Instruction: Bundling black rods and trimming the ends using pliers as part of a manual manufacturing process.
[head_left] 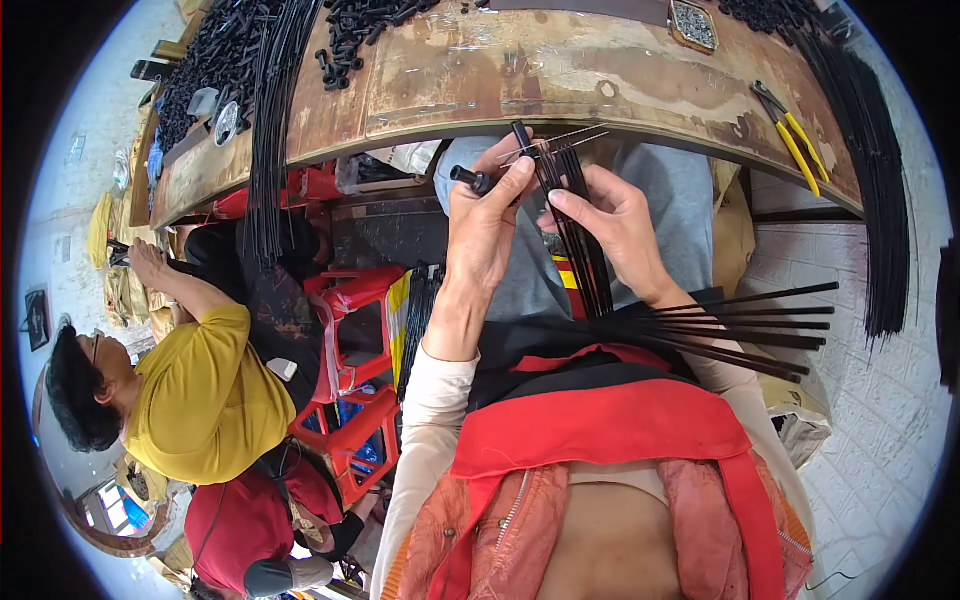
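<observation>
My left hand [483, 215] is closed around black plastic tube-shaped pieces. One flanged black piece [472, 181] sticks out on its left side, and another black tube [522, 138] stands up at the fingertips. Beside it my right hand [618, 228] is closed, thumb against a bundle of thin black rods [578, 250]. The bundle runs from the left fingertips down toward my lap. Thin silvery wires [575, 138] cross its upper end, close to the black tube. Whether the rods enter the tube cannot be seen. More black rods [765, 318] fan out over my right forearm.
A worn wooden table [450, 85] curves ahead, bearing a heap of black parts [222, 62], a tray of small metal pieces [693, 25] and yellow-handled pliers [790, 140]. Long black rods [272, 130] hang over its edge. Red stools [350, 370] and a co-worker in yellow [205, 400] are at left.
</observation>
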